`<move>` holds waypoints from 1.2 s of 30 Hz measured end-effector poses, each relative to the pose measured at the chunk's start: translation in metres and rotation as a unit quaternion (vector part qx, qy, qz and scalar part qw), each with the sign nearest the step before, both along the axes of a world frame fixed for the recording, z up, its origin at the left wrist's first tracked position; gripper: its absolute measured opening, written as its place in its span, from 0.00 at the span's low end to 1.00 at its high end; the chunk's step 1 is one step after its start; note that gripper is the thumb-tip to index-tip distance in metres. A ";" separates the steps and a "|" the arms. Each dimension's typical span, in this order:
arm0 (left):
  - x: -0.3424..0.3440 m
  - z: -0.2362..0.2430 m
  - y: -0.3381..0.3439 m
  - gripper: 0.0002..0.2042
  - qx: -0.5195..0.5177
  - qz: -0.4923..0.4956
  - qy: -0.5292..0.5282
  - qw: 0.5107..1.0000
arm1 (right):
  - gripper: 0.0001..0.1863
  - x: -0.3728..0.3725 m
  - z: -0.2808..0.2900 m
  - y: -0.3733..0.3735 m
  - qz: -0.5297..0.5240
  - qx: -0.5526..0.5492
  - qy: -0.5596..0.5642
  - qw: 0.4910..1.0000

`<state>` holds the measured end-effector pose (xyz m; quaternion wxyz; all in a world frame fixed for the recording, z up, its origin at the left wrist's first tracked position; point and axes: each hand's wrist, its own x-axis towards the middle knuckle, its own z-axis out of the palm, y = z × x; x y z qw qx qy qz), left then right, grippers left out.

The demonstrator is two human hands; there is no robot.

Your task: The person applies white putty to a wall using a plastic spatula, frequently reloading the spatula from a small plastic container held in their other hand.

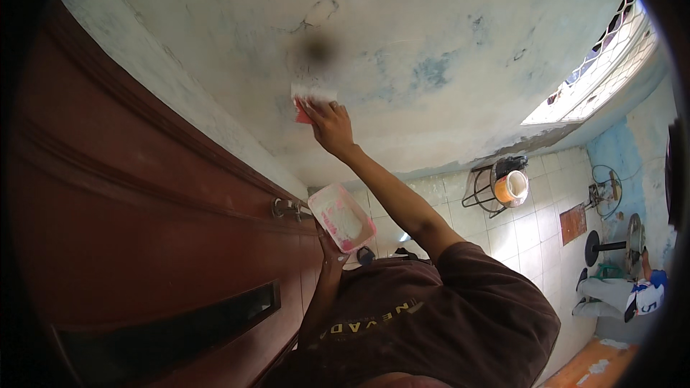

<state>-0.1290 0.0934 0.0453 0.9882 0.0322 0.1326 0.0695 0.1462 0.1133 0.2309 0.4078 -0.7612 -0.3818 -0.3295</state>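
Both hands are at work: the left hand (330, 250) grips a pinkish plastic tub (363, 238) from beneath and along its near side, palm turned up, though the tub covers some of the fingers, so I cannot tell how far they curl. White paste (350, 224) lies inside the tub, which tilts toward the wearer's face, its inner sides smeared pink. Above it, at the end of an outstretched arm, the right hand (333, 129) is closed around a flat red scraper (302, 111), fingers pinched over it, and holds it up against the wall (237, 65). A blurred white strip shows along the scraper's upper edge; whether blade or paste, I cannot tell.

Around them, from the left, stands a dark red door (129, 144) with a metal handle (287, 209) near the tub. The pale wall is mottled with bluish patches. Farther right are a dark stool (477, 198) and an orange-and-white bucket (511, 187), then a window with a white grille (596, 82). At the far right, well apart, another person (649, 298) in pale trousers is near a standing fan (635, 237).
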 end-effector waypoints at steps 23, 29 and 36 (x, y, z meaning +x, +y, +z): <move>-0.006 -0.037 0.023 0.34 -0.003 -0.035 0.043 0.998 | 0.23 -0.004 0.029 0.024 -0.071 0.105 -0.010 0.992; 0.012 -0.068 0.032 0.35 -0.025 -0.059 0.025 0.998 | 0.26 0.017 -0.039 -0.060 0.073 0.257 0.129 0.955; 0.024 -0.031 0.008 0.32 0.038 -0.084 0.062 0.994 | 0.21 0.138 0.025 -0.284 -0.282 0.504 0.158 0.801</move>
